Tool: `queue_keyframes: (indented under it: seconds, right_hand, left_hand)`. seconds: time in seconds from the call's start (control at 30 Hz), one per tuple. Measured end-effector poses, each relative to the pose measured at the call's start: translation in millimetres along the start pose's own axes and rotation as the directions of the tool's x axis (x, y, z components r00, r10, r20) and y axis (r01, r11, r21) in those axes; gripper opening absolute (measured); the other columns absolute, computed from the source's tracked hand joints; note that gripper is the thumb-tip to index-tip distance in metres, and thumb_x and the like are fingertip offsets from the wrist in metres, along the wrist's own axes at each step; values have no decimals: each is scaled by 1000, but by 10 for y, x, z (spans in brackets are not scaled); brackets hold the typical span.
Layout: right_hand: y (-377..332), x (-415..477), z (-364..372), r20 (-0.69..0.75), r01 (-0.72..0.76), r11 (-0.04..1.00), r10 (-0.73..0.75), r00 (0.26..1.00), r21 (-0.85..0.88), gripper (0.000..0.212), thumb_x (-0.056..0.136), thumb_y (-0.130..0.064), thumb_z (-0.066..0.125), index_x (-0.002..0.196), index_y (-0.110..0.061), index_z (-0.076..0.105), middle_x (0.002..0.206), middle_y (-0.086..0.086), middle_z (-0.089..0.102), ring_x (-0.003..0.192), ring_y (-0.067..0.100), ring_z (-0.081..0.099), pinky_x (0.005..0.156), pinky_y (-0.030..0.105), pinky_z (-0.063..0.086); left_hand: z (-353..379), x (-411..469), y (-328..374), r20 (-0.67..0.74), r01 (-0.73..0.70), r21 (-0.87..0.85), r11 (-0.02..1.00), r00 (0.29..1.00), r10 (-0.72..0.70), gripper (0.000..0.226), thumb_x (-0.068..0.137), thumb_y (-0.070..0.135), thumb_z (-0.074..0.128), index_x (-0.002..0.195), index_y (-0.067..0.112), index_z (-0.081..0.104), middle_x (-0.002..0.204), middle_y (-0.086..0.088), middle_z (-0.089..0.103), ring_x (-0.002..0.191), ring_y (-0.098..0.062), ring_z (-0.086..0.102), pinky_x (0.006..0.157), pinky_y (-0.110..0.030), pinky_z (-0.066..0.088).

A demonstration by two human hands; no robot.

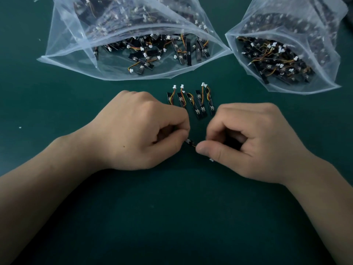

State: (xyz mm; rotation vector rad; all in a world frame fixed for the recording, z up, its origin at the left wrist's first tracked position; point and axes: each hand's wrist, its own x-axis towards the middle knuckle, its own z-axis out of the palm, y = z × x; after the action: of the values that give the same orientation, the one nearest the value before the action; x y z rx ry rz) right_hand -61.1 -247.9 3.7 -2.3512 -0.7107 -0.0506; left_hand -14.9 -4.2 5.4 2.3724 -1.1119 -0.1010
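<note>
A small black circuit strip (191,142) with a white connector sits between my two hands, low over the dark green mat. My left hand (137,131) pinches its left end with curled fingers. My right hand (252,142) pinches its right end between thumb and forefinger; a white connector tip (211,160) peeks out below that thumb. Most of the strip is hidden by my fingers. Just beyond my hands, several like strips (191,101) with red and yellow wires and white plugs lie side by side in a row.
Two clear plastic zip bags lie open toward me at the back: a large one (80,41) at the centre left and a second (324,60) at the right, both holding many such wired strips. The green mat (172,217) spreads in front of my arms.
</note>
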Motion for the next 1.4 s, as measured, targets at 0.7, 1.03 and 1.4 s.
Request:
queue_keyframes:
  seconds: [0.7,1.03,1.4]
  right_hand:
    - [124,-44,-192,113,-26,998,31,993,-49,5,87,-33,77,85,-29,76,73,-15,56,62,11,52,56,28,38]
    - [73,-42,-186,59,-75,977,88,994,-201,21,81,-33,68,64,-27,57,60,-12,51,58,11,53,52,35,45]
    - [117,-65,-193,-23,-60,994,58,998,-93,14,93,-30,63,80,-23,67,65,-13,53,58,11,49,53,34,39]
  left_hand:
    - [-49,-7,20,52,35,-57,998,998,-32,14,82,23,60,82,31,72,57,12,62,58,-11,58,55,-33,47]
    - [-34,-6,6,42,52,-90,995,998,-48,15,84,24,62,85,32,74,59,11,63,58,-11,59,56,-36,49]
    - [-33,-9,0,39,46,-99,994,998,-43,15,84,24,62,85,32,74,59,11,63,57,-11,59,56,-36,49]
